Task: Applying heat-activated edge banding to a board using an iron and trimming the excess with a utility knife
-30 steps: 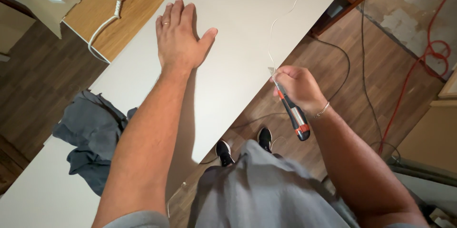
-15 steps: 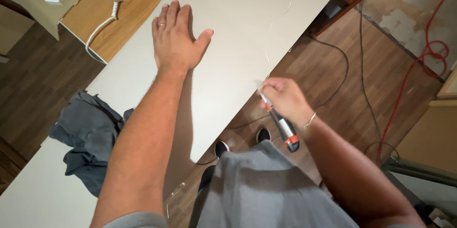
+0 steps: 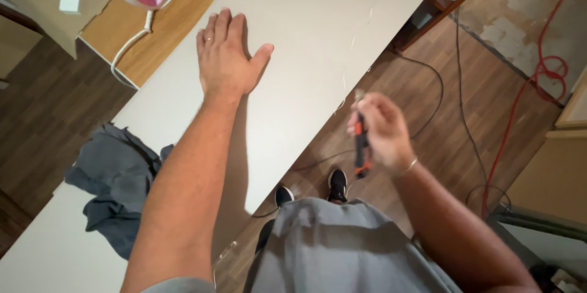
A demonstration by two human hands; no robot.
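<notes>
A long white board point(image 3: 318, 42) lies over a brown wood floor point(image 3: 440, 122). The left hand point(image 3: 227, 54) rests flat and open on the board. The right hand point(image 3: 379, 131) is closed around a black and orange knife point(image 3: 361, 146), just off the board's edge.

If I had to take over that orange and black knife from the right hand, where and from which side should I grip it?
Grip the lower black-and-orange end of the utility knife, probably coming from below, near the shoes. The right hand wraps its upper handle, and the blade end points up toward the white board edge, so that end is best avoided. The picture is blurred there.
</notes>
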